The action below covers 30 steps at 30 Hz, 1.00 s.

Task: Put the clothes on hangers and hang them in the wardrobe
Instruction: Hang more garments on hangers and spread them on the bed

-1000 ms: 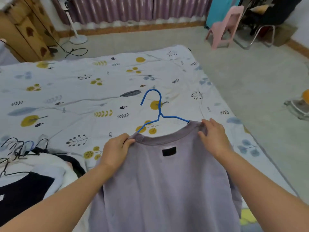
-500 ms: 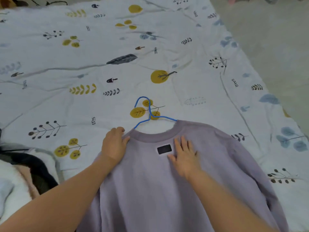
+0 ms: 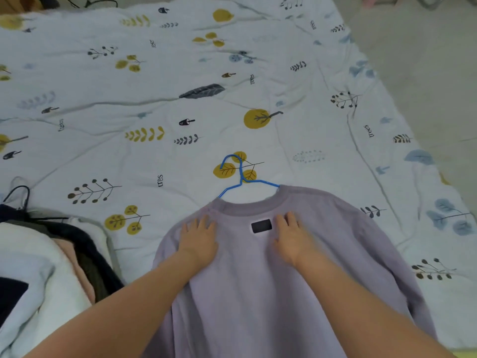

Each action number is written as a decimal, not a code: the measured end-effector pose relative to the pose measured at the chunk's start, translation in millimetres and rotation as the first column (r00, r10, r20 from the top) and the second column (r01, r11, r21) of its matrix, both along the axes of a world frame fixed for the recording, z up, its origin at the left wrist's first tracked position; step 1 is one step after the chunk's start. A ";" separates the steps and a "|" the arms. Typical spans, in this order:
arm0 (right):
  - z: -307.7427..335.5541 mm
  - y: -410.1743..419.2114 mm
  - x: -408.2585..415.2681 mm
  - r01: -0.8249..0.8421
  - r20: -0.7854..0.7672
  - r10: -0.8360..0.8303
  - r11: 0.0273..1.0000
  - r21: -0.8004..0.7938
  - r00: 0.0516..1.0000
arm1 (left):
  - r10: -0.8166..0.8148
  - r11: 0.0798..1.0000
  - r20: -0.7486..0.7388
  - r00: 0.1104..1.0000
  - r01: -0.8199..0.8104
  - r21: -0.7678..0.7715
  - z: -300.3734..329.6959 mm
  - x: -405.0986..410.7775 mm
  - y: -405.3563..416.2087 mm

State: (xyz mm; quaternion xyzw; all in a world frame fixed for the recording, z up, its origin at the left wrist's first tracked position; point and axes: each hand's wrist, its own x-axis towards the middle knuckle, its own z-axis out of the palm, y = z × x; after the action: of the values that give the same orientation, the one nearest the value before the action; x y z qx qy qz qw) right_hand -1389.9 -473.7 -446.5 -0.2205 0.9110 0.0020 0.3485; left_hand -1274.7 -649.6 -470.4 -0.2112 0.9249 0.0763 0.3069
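A lilac long-sleeved top [image 3: 258, 293] lies flat on the bed with a black label just below its collar. A blue wire hanger [image 3: 241, 174] sits inside the neck; only its hook and the tops of its shoulders stick out past the collar. My left hand [image 3: 198, 239] rests flat on the top, left of the label, fingers straight. My right hand [image 3: 291, 236] lies flat on the fabric to the right of the label, fingers spread.
The bed carries a white sheet [image 3: 154, 99] printed with leaves and trees. A pile of clothes [image 3: 51, 259] lies at the left, with a black hanger hook [image 3: 19, 195] poking out. Bare floor [image 3: 426, 60] lies past the bed's right edge.
Both hands have let go of the collar and shoulder and now lie flat on the top on either side of the label. The top has settled on the bed; my view has tilted down.
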 end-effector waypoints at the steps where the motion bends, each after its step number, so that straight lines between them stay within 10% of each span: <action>1: 13.0 0.7 3.4 -0.012 0.002 0.012 1.000 0.001 1.000 | 0.002 1.000 -0.021 1.000 -0.002 0.013 10.9 0.1 0.5; 30: 282.2 2.5 266.5 -0.600 0.032 0.599 0.798 0.062 0.800 | 0.455 0.869 -0.016 0.890 -0.440 0.225 280.6 357.8 27.6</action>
State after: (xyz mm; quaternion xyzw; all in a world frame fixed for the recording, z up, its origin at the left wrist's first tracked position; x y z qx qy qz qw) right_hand -1123.4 -471.2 -164.3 -0.4851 0.7921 0.1421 0.3422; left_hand -916.8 -622.1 -189.8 -0.3825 0.8468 0.2520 0.2702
